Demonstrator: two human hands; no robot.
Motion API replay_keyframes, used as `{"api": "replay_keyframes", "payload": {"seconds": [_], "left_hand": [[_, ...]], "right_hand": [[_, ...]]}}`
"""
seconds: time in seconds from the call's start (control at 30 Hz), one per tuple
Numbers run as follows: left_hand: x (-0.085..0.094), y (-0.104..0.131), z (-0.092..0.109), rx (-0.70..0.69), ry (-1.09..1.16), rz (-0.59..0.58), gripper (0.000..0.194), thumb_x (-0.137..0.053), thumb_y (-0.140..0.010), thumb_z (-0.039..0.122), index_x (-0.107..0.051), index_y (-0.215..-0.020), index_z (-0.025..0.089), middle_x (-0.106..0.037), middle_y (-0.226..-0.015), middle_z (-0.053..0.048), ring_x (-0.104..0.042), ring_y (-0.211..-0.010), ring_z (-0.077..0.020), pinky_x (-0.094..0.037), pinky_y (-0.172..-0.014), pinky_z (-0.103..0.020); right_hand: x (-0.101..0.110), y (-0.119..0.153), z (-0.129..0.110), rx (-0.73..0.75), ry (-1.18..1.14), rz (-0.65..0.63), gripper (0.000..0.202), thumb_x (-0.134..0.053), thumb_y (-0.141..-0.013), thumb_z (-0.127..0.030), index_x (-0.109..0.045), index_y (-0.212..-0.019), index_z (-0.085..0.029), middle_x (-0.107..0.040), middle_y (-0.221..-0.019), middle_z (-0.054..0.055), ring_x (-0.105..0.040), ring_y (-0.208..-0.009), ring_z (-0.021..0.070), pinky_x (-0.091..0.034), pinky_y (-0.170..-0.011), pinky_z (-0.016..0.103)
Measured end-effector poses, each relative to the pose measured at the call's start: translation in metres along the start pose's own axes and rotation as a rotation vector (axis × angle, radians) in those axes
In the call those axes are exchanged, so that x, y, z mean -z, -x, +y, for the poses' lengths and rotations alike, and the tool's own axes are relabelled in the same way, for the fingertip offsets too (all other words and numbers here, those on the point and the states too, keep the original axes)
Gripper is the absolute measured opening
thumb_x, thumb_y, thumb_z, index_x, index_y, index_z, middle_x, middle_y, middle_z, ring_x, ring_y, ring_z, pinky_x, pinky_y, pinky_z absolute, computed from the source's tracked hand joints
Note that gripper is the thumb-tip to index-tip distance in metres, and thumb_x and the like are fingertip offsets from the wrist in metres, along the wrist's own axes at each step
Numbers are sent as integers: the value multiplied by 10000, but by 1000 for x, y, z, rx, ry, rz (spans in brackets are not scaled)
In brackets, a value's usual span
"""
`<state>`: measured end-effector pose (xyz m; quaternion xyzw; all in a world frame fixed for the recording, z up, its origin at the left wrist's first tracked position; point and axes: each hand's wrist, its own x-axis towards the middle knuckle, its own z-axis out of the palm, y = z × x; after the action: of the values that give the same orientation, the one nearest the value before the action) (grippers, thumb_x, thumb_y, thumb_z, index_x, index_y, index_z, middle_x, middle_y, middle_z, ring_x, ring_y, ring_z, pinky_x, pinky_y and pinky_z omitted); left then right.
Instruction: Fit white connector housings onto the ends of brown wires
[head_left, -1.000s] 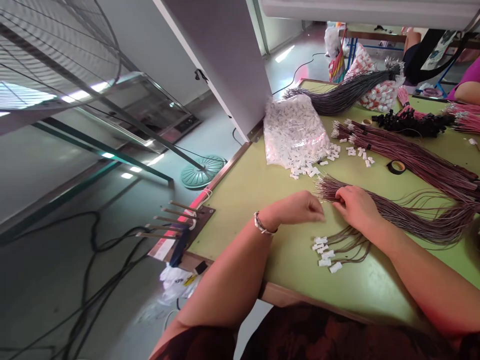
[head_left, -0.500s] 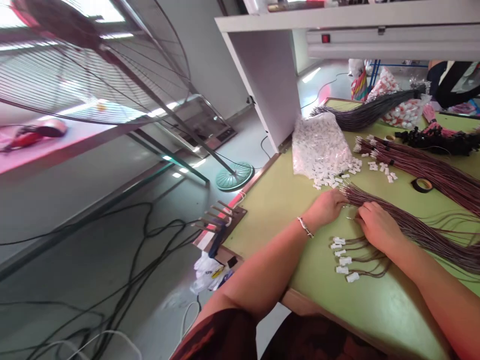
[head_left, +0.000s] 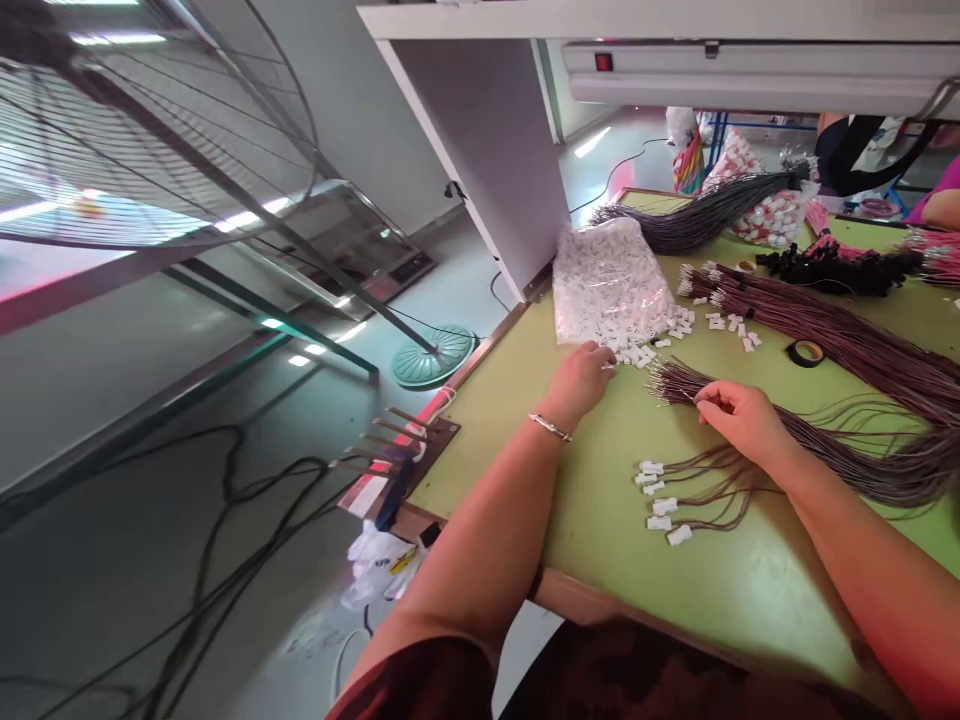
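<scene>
My left hand [head_left: 581, 383] is closed at the fingertips on a small white connector [head_left: 609, 366], just below the clear bag of white connectors [head_left: 611, 280]. Loose white connectors [head_left: 637, 355] lie at the bag's mouth. Pinched in my right hand [head_left: 739, 415] is a thin wire end [head_left: 691, 398], beside the front bundle of brown wires [head_left: 847, 450]. Several wires fitted with white connectors [head_left: 664, 506] lie on the green table [head_left: 600, 510], nearer my body.
A second brown wire bundle [head_left: 840, 330], black tape roll [head_left: 805, 352], black wires [head_left: 697, 215] and black connectors [head_left: 840, 268] lie farther back. At left are a fan [head_left: 187, 150] and a pronged bracket [head_left: 409, 445] on the table edge. Another person's arm [head_left: 941, 207] shows at far right.
My left hand has moved away from the wire tips to the loose connectors by the bag. My right hand has risen slightly to the bundle's tips. The view has shifted right.
</scene>
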<state>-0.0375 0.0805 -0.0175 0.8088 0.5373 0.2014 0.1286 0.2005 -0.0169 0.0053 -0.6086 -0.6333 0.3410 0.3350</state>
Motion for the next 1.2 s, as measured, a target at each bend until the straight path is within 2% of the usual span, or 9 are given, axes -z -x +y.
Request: {"api": "replay_keyframes", "payload": {"seconds": [0.2,0.4,0.5,0.6,0.7,0.77,0.87,0.97,1.2], "left_hand": [[9,4,-2,15,-52,-57,273,-457,-836,201,-708,-936,158,-616,-926,-116,-601,-828,-235,-467,-755,-340],[16,3,-2,-4,120,-24,193,-510,-780,199,-699,-791,161,-649,-832,-94,-604,-812,-228,-471,-760,-341],[17,7,12,140,426,-52,118,-596,-743,251,-652,-793,160,-634,-685,-46,-587,-633,-170,-473,-610,-295],[12,16,37,324,897,-192,183,-677,-695,274,-599,-805,151,-598,-571,0,-545,-488,-108,-442,-491,-235],[2,25,59,386,1298,-325,211,-734,-633,215,-591,-765,135,-643,-664,-17,-634,-626,-112,-513,-640,-246],[-5,28,67,412,1445,-369,207,-750,-613,181,-595,-741,131,-649,-699,-12,-647,-669,-107,-523,-722,-259],[-12,29,69,424,1516,-405,187,-759,-610,154,-613,-724,127,-659,-710,-11,-644,-679,-102,-516,-757,-267],[-13,30,68,368,1517,-431,177,-774,-602,142,-647,-723,123,-680,-734,-23,-635,-697,-104,-500,-745,-256],[-17,31,65,233,1530,-351,197,-794,-616,153,-678,-774,136,-701,-821,-26,-626,-768,-112,-474,-798,-261]], "right_hand": [[-7,-8,-4,-64,82,-82,139,-546,-689,-252,-656,-680,-167,-659,-617,12,-508,-538,119,-376,-544,237],[-11,-2,-3,-21,95,-34,125,-538,-695,-251,-639,-665,-183,-642,-622,-1,-519,-558,122,-387,-566,240],[-10,5,-1,-69,-8,26,133,-542,-706,-281,-622,-679,-179,-613,-613,-5,-492,-546,119,-381,-546,238],[-11,12,2,-68,-87,64,135,-544,-718,-295,-602,-684,-179,-569,-594,-13,-461,-534,115,-359,-516,234],[-12,15,4,-9,-61,113,109,-540,-726,-271,-585,-675,-186,-556,-579,-19,-454,-525,113,-355,-516,234],[-12,15,5,41,7,148,85,-531,-724,-237,-574,-667,-192,-564,-574,-20,-466,-524,112,-363,-534,234],[-12,15,5,82,108,176,77,-519,-722,-203,-567,-663,-197,-578,-572,-21,-484,-519,112,-371,-555,234],[-13,15,5,107,166,192,80,-513,-724,-190,-570,-669,-199,-588,-573,-21,-497,-513,113,-375,-558,234],[-12,19,6,259,241,292,89,-510,-745,-168,-571,-688,-197,-585,-586,-23,-511,-529,111,-380,-560,224]]}}
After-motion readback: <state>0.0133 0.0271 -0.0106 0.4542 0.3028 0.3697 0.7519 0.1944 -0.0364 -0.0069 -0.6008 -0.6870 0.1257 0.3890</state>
